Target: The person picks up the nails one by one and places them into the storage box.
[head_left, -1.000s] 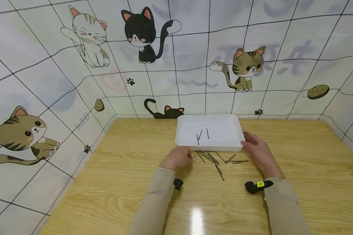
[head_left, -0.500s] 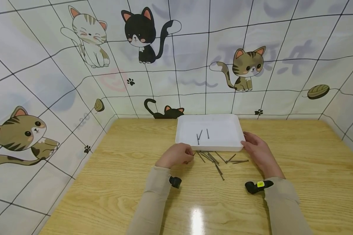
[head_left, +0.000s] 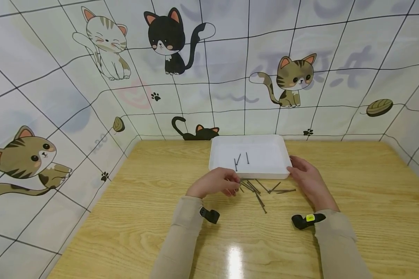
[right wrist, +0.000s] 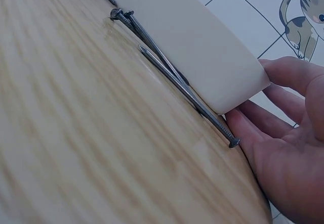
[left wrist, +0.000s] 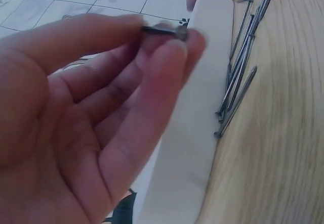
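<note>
My left hand (head_left: 214, 183) pinches a dark metal nail (left wrist: 164, 30) between thumb and fingers, just in front of the white tray (head_left: 267, 153). In the left wrist view the nail's head points away from the fingertips and part of its shank is hidden. At the tray's front right corner my right hand (head_left: 310, 182) grips the wall, fingers and thumb about the corner. Three nails (head_left: 248, 158) lie inside the tray. Several loose nails (head_left: 260, 199) are scattered on the table along its front wall, two of them (right wrist: 187, 95) close beside my right hand.
The wooden table (head_left: 143, 232) meets a wall covering (head_left: 230, 77) printed with cats and grid lines, right behind the tray. A black wrist camera (head_left: 210, 215) sits on the left wrist, another camera (head_left: 305, 221) on the right.
My left hand has risen slightly and shifted right along the tray's front, with a nail now showing at its fingertips. The right hand and the tray have stayed put.
</note>
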A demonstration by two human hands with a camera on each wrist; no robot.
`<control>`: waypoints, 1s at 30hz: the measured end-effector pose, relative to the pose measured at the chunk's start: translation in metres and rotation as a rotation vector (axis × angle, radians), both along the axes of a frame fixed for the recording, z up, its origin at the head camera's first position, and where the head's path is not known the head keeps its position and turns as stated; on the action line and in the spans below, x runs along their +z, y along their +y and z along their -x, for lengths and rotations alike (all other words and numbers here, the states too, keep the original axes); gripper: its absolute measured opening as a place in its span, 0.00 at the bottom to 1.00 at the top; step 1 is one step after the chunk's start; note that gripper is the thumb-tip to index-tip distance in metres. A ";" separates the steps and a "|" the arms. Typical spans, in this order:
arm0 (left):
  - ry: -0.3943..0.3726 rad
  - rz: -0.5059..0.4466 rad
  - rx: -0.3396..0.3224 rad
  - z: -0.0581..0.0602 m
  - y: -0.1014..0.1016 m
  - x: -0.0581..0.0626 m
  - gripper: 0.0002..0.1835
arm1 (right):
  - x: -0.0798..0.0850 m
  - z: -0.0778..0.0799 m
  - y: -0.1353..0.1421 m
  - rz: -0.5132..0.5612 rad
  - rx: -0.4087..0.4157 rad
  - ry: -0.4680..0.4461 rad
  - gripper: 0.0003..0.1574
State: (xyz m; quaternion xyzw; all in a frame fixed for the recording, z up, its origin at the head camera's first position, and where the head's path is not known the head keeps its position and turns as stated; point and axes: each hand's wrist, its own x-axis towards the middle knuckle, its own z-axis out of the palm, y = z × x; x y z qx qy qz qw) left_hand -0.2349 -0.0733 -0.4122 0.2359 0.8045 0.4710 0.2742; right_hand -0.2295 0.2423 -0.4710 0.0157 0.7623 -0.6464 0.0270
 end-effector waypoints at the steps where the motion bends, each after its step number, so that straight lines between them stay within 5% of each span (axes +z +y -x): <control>1: -0.011 -0.029 0.010 0.001 0.001 -0.001 0.13 | 0.000 0.000 0.000 -0.007 -0.003 0.001 0.44; 11: -0.051 -0.356 0.192 0.008 0.006 -0.004 0.18 | -0.002 0.000 0.003 -0.041 -0.013 0.010 0.43; 30: -0.048 -0.437 0.516 0.050 0.011 0.005 0.17 | -0.004 0.002 0.000 -0.027 -0.008 0.016 0.43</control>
